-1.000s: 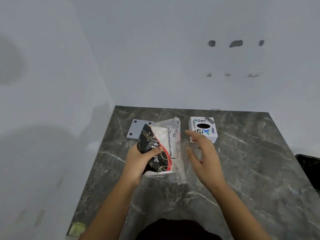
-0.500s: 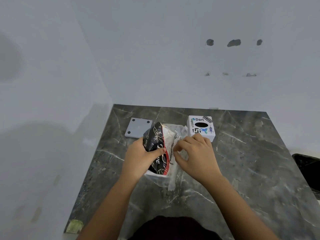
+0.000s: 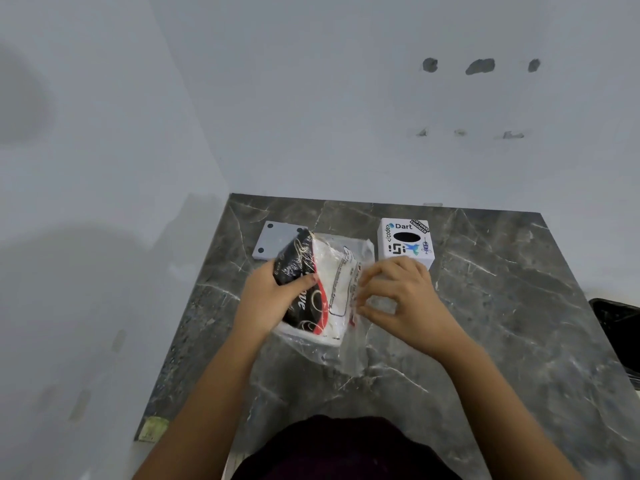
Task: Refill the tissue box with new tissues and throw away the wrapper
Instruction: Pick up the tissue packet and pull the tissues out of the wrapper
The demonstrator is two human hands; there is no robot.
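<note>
Wrapped tissue pack [image 3: 322, 289] beside white tissue box [image 3: 406, 243]

Dark marble table [image 3: 502, 341], tissue box [image 3: 405, 242], grey plate [image 3: 273, 239]
</note>
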